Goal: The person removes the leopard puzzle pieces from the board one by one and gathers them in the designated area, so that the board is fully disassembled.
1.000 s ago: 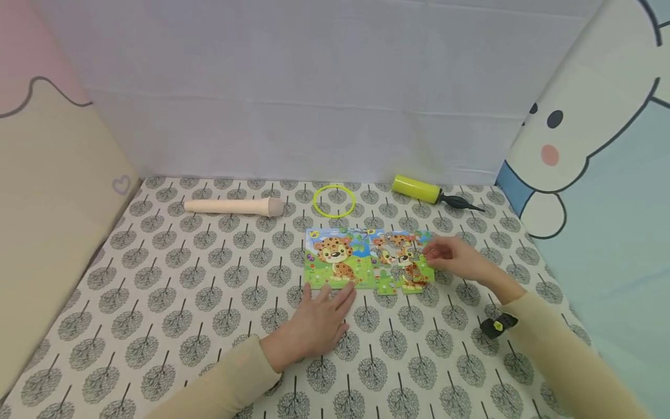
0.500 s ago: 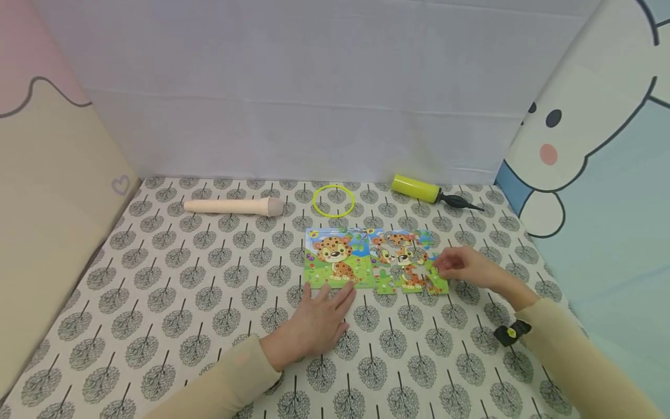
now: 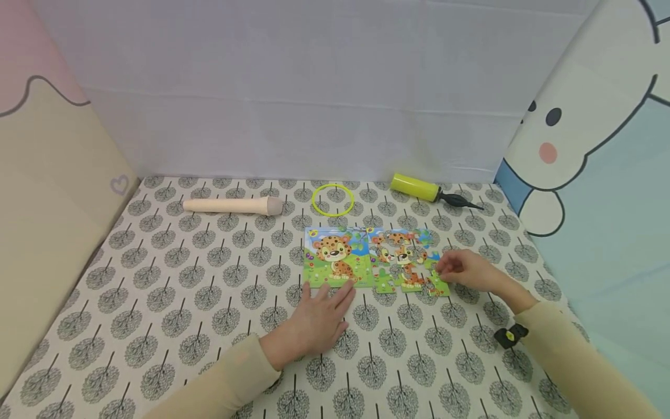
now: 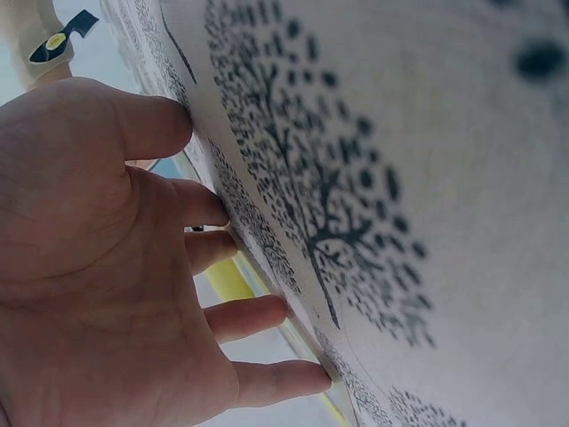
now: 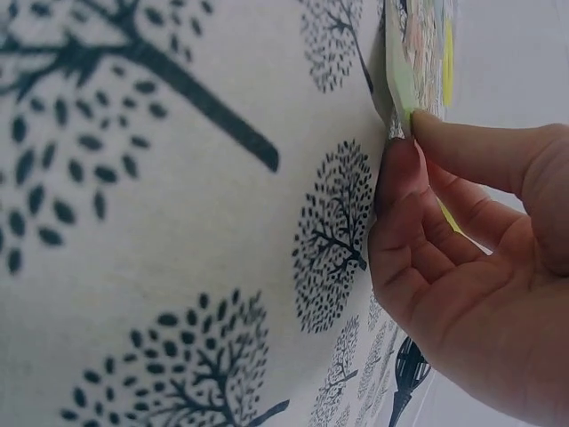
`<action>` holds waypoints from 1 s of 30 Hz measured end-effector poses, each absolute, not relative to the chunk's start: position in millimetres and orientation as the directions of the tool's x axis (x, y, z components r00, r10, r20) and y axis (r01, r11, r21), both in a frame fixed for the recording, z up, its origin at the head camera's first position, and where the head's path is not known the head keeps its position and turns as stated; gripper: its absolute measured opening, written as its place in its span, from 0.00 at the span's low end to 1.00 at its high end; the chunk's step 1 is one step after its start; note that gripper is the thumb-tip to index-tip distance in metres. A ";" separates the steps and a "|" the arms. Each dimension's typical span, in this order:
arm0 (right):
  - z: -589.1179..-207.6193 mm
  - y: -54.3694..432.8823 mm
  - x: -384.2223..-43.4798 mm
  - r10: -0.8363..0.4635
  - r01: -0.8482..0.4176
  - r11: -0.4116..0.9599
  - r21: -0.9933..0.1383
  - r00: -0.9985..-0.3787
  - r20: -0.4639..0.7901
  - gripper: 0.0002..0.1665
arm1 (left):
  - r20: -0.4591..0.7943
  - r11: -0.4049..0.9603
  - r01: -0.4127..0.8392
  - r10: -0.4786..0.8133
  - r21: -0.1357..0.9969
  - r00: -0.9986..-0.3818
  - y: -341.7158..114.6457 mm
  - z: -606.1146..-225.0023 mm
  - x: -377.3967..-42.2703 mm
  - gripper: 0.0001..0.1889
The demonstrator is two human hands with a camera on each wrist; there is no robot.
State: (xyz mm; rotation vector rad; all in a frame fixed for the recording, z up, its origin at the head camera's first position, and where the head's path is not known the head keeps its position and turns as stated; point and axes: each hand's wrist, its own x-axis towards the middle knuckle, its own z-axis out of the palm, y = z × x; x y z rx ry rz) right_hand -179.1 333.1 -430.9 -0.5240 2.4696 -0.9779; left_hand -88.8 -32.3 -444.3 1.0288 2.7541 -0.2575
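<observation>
A puzzle board lies on the patterned cloth, its left half a full printed picture of a leopard cub in a meadow. Its right half holds a partly assembled jigsaw of the same picture, with gaps among the pieces. My left hand lies with spread, straight fingers, fingertips on the picture's near edge. At the jigsaw's near right corner, my right hand pinches a green puzzle piece between thumb and index finger. The right wrist view shows that piece edge-on, tilted close over the cloth, with the other fingers curled below.
Behind the puzzle lies a yellow ring. A cream baton-like stick with a thicker end lies back left, and a yellow hand pump with a black nozzle back right. A white curtain hangs behind the table.
My right hand has moved right and slightly nearer, bringing the green puzzle piece from the jigsaw's right side to its near right corner. My left hand stays in place.
</observation>
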 end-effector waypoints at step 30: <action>-435.9 323.8 -175.6 -0.424 -0.239 0.745 -0.623 -0.891 -0.165 0.07 | -0.214 0.755 0.654 0.648 0.054 -0.731 -43.2 -442.5 -88.2 0.36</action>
